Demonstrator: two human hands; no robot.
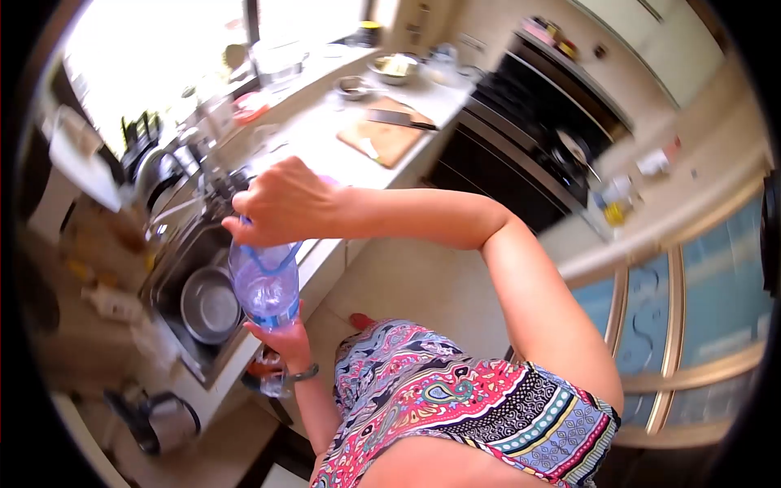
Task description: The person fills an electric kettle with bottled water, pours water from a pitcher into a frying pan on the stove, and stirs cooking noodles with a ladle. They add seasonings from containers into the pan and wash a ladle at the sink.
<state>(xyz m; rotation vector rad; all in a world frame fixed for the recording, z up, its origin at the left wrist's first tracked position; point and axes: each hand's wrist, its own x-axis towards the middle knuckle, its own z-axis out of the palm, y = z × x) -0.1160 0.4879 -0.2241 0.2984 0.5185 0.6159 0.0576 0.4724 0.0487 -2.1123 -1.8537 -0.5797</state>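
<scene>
A clear, bluish plastic bottle [268, 289] with a blue loop handle [272, 267] is up in front of me, beside the sink's edge. My right hand [286, 202] is closed over its top, so the neck and any cap are hidden beneath the fingers. From below, my left hand [282, 340] cups the bottle's lower end, fingers and thumb against its side. Little liquid, if any, can be made out inside. Behind the bottle, a round metal bowl [210, 304] sits in the steel sink [195, 358].
A cutting board [389, 145] with a knife [392, 118] lies on the counter, bowls [394, 68] further back. A black stove [521, 106] holds a pan [569, 149]. An electric kettle [163, 423] stands at lower left. The faucet [213, 175] is near my right hand.
</scene>
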